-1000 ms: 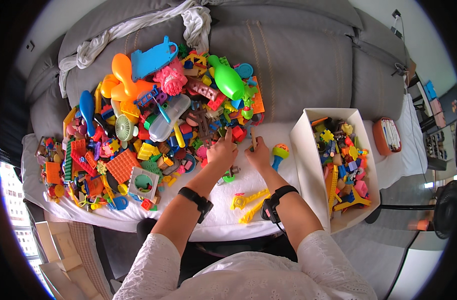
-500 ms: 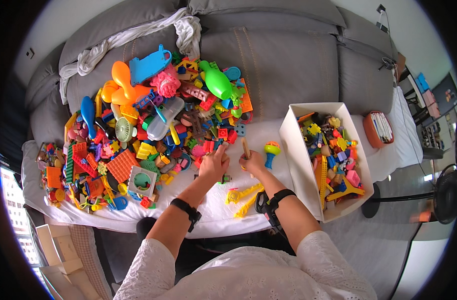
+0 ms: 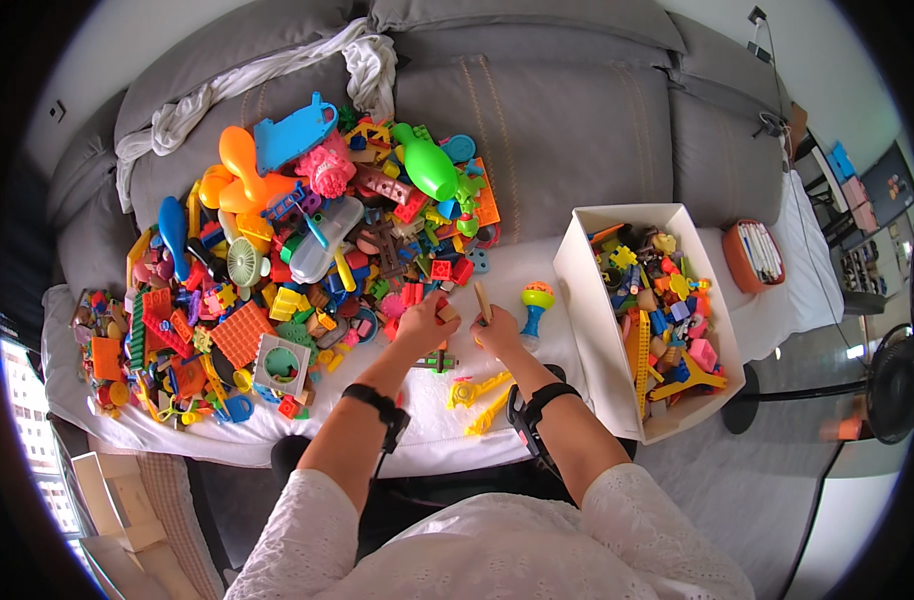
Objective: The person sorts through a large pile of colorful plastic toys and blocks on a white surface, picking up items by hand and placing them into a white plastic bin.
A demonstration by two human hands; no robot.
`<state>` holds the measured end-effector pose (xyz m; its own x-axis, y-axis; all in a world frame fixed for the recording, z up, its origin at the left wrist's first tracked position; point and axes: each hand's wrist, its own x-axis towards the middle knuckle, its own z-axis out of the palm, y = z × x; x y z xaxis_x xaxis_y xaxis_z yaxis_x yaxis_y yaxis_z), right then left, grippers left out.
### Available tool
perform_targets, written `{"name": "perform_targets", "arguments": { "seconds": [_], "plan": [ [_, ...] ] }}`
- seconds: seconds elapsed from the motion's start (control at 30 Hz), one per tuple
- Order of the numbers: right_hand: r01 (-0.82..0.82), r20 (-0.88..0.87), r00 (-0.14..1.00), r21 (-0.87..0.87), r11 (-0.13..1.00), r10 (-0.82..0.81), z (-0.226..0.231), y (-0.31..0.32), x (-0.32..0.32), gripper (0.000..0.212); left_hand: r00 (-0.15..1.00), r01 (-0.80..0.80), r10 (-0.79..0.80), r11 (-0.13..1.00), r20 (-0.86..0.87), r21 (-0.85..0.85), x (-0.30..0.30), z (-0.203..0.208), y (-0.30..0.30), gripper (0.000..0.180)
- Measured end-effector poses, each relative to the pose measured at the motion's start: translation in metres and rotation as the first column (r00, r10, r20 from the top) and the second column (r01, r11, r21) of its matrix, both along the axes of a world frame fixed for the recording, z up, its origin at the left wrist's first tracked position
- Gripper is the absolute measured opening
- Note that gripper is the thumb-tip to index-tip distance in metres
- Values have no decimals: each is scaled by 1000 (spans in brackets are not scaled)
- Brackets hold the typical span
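Note:
My left hand is closed on a small wood-coloured block at the near right edge of the toy pile. Just to its right, my right hand grips a flat wooden piece that sticks up past the fingers. The hands are close together but apart. Below them a small green and dark toy part lies on the white cover. Two yellow toy pieces lie nearer to me. A rattle-like toy with a yellow-green head and blue handle stands beside my right hand.
On the right is a white box with mixed blocks in it. Farther right sits an orange-red container of white, stick-like items. The grey sofa back rises behind the pile. A black fan stands at the far right.
My left hand has drawn back from the red blocks at the pile's edge and now has a wood-coloured block in its fingers. The right hand has shifted slightly left, still holding the wooden piece.

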<state>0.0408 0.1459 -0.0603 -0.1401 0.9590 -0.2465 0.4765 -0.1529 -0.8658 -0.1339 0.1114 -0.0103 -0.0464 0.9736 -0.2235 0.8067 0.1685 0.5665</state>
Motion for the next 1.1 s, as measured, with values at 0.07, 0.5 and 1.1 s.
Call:
{"name": "perform_targets", "arguments": {
  "seconds": [0.07,0.5,1.1],
  "plan": [
    [-17,-2,1000,-20,1000,17,13,2,4,11,892,-128,72,987,447,98,-3,-4,-10,59],
    [342,-822,377,-305,889,-427,194,43,145,20,267,19,253,963,930,-268,172,142,63,34],
    [-59,-672,740,-40,997,16,153,-39,94,34,775,-104,-25,981,631,167,104,38,-31,44]
  ]
}}
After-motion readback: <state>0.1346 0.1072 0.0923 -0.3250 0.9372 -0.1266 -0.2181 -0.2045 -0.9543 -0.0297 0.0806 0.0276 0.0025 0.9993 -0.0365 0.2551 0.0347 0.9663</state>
